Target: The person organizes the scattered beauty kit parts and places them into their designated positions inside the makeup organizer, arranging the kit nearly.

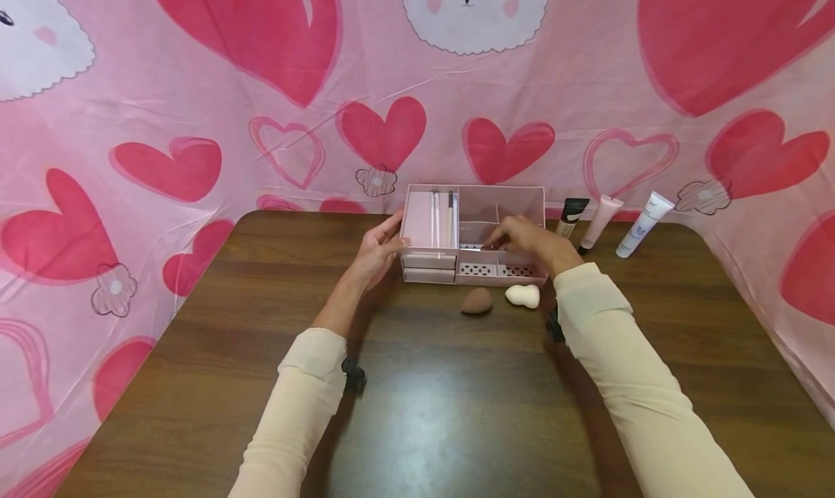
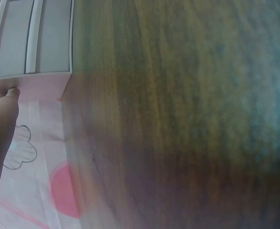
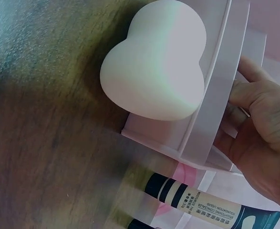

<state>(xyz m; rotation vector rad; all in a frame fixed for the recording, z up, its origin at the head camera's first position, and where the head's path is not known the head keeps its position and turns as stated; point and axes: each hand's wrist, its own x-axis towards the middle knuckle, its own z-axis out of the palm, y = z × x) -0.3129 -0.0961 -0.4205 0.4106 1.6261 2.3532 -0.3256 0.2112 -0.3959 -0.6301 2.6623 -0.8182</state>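
A pink organizer box (image 1: 433, 222) stands at the back middle of the table, with several brushes (image 1: 443, 209) lying in its left tray. My left hand (image 1: 377, 250) rests with straight fingers against its left side; a fingertip (image 2: 8, 93) touches the wall beside the drawers (image 2: 30, 38). My right hand (image 1: 522, 238) reaches over the front right compartment and pinches a thin silvery tool (image 1: 471, 248) at its fingertips. In the right wrist view, the fingers (image 3: 254, 95) lie along the organizer rim (image 3: 216, 95). A white sponge (image 1: 523, 296) (image 3: 154, 62) and a brown sponge (image 1: 477, 301) lie just in front of the box.
Three tubes lean at the back right: a black-capped one (image 1: 571, 217) (image 3: 202, 202), a pink one (image 1: 601, 221) and a white one (image 1: 644, 224). The dark wood table (image 1: 443, 404) is backed by a pink heart-print cloth (image 1: 196, 121).
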